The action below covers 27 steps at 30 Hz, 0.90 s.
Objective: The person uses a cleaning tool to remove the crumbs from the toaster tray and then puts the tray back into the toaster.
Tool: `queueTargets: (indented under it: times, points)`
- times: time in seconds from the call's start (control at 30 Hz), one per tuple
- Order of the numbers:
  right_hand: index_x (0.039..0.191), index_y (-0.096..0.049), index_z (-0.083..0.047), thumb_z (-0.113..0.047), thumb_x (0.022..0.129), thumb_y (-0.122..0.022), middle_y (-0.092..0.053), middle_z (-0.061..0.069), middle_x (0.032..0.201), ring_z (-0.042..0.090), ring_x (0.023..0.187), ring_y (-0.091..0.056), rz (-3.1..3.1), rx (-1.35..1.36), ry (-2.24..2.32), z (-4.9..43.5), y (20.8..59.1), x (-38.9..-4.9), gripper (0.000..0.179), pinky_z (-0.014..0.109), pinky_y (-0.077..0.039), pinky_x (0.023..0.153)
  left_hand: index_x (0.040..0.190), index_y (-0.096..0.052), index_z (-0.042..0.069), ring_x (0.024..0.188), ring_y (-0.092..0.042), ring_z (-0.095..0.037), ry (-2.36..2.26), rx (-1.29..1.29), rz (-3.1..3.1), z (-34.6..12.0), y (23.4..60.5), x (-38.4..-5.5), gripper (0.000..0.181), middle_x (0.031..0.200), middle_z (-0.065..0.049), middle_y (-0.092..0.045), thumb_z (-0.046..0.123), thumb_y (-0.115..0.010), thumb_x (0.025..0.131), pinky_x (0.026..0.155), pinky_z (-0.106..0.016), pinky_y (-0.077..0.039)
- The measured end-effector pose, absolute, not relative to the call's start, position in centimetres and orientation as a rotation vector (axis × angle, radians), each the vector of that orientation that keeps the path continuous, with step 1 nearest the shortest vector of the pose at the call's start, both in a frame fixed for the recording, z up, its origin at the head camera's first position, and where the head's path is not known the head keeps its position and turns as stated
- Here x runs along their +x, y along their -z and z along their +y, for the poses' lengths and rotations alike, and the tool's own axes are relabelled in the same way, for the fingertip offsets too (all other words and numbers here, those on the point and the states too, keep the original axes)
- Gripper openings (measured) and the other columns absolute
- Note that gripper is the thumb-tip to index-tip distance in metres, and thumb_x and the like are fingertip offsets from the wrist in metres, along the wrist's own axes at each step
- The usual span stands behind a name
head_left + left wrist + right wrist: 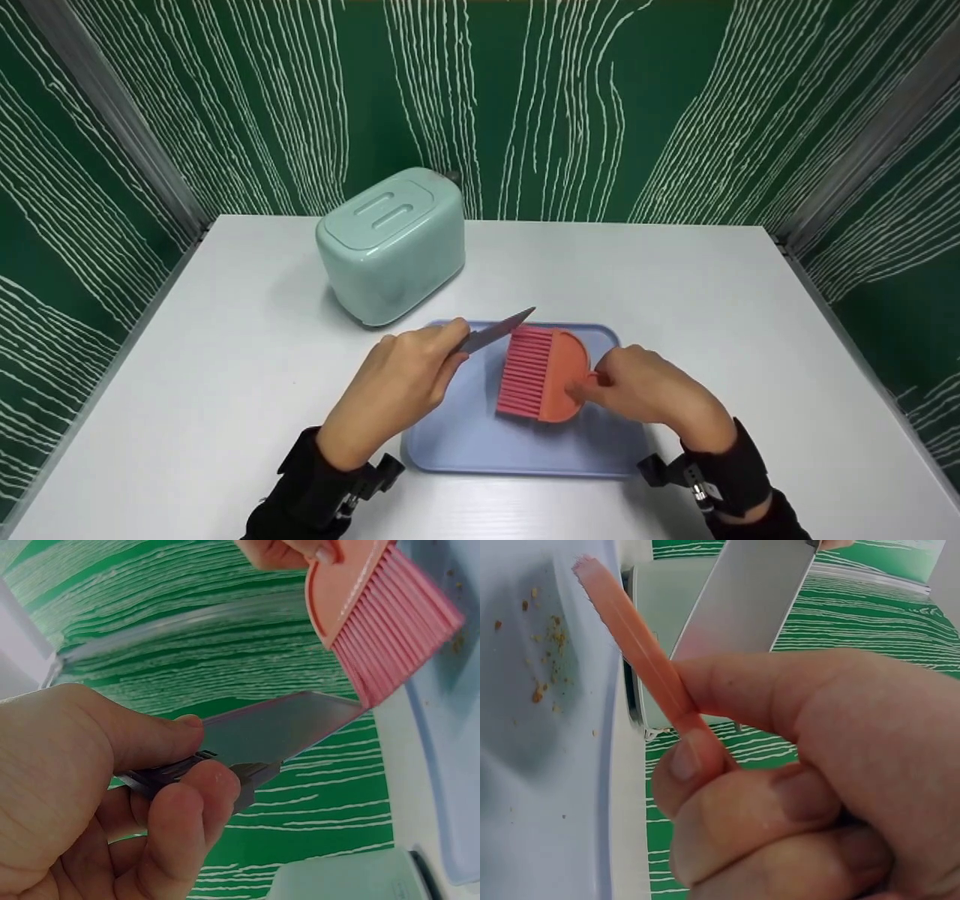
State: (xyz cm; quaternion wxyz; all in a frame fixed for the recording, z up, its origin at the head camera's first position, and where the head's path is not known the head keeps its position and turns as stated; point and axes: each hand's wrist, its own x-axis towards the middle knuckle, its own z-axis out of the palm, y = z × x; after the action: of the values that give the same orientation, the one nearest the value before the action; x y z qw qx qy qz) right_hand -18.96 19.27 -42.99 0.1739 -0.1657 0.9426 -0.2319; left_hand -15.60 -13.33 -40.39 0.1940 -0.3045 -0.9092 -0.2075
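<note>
My left hand [401, 386] grips a flat grey tool [270, 724] by its dark handle [176, 772], thumb on one side and fingers on the other. Its broad, metallic-looking blade is nearly edge-on in the head view. In my right hand [649, 386] is a hand brush [568, 375], its orange back pinched by thumb and fingers. The pink bristles [525, 371] face left over the blue tray [480, 450], and their far corner overlaps the blade's end. Yellow-brown crumbs [555, 641] are scattered on the tray; the brush hides them in the head view.
Behind and left of the tray stands a mint-green toaster [397, 240] with two slots on top. Tray and toaster both rest on a white table [225, 360]. Green walls [540, 112] with white lines enclose its back and sides.
</note>
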Motion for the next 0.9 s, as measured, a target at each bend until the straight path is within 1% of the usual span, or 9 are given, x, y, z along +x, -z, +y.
queueTargets:
  times: [0.13,0.33,0.57,0.9]
  points:
    - [0.058,-0.045,-0.024,-0.047,0.098,-0.072,-0.033,-0.011,0.055,0.008,0.052,-0.034,2.652,-0.476,0.666,19.2,43.0,-18.7,0.054,0.023,-0.022,0.051,0.098,-0.058,0.014,0.062,-0.056,-0.010,0.576,-0.847,-2.560,-13.4,40.4,-15.6,0.016,0.079,0.003,-0.064,0.014,-0.072,0.104,0.053,-0.023,-0.047]
    - [0.058,-0.041,-0.024,-0.048,0.098,-0.072,-0.032,-0.011,0.055,0.008,0.053,-0.034,2.634,-0.472,0.658,19.1,42.6,-18.5,0.055,0.023,-0.023,0.052,0.097,-0.058,0.013,0.061,-0.055,-0.011,0.561,-0.842,-2.559,-13.4,40.5,-15.7,0.017,0.079,0.003,-0.063,0.015,-0.073,0.103,0.052,-0.025,-0.047]
    - [0.059,-0.043,-0.024,-0.049,0.099,-0.071,-0.034,-0.011,0.056,0.008,0.053,-0.034,2.701,-0.446,0.645,19.8,41.7,-18.5,0.055,0.023,-0.025,0.051,0.096,-0.057,0.013,0.060,-0.053,-0.012,0.555,-0.828,-2.554,-13.4,40.7,-15.9,0.019,0.076,0.004,-0.060,0.015,-0.075,0.101,0.051,-0.026,-0.045]
    - [0.058,-0.038,-0.021,-0.044,0.099,-0.070,-0.030,-0.010,0.056,0.010,0.053,-0.031,2.780,-0.419,0.628,20.0,41.3,-18.5,0.057,0.024,-0.022,0.052,0.098,-0.057,0.013,0.062,-0.052,-0.011,0.568,-0.831,-2.586,-13.4,40.5,-15.6,0.016,0.079,0.002,-0.061,0.015,-0.072,0.104,0.052,-0.023,-0.045]
